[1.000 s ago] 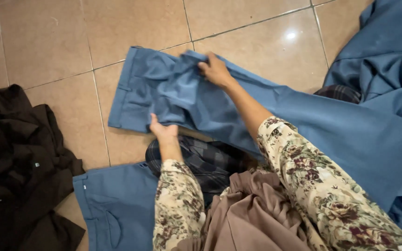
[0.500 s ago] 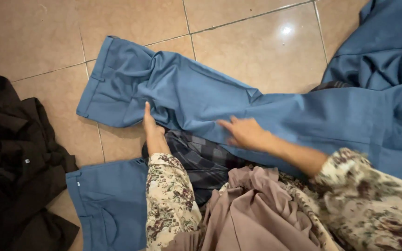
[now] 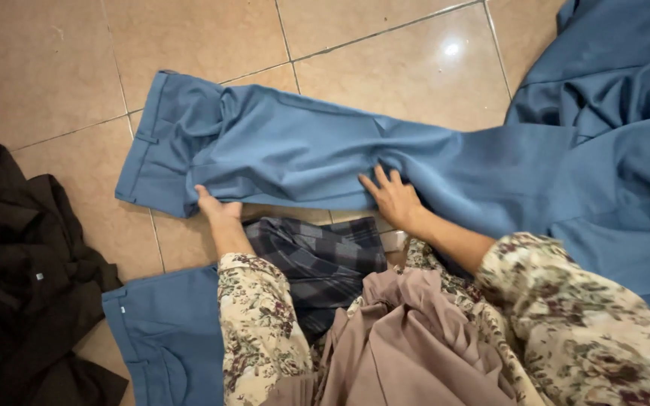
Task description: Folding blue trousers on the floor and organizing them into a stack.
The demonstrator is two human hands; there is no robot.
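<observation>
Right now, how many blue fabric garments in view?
3: blue trousers spread on the tiled floor under both hands, a second blue piece at bottom left, a blue heap at right. The heap may hide more.

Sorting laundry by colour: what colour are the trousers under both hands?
Medium blue trousers, plain, in the head view.
</observation>
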